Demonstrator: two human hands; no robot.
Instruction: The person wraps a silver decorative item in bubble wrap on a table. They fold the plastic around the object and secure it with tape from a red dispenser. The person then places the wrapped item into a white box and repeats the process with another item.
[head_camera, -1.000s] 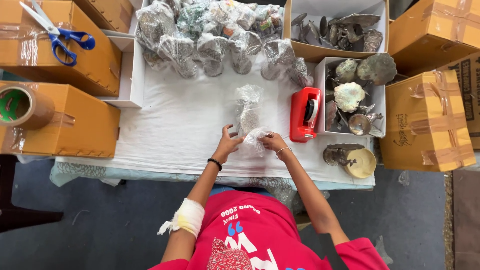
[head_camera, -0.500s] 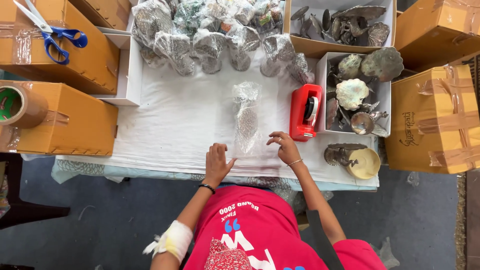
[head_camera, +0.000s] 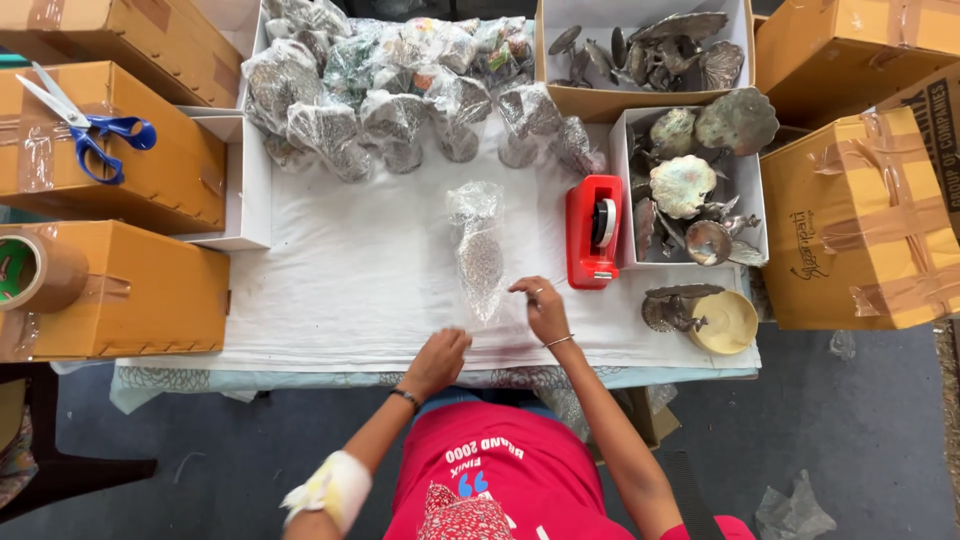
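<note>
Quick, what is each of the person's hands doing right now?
Left hand: loosely curled on the white table cloth, holding nothing that shows.
Right hand: fingers bent, beside the bubble-wrapped piece; whether it touches or grips it cannot be told.

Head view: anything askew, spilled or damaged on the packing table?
Little stands out. The bubble-wrapped piece lies flat mid-cloth, apart from the wrapped ones standing at the back. A crumpled plastic scrap lies on the floor at lower right. The left forearm wears a bandage.
</note>
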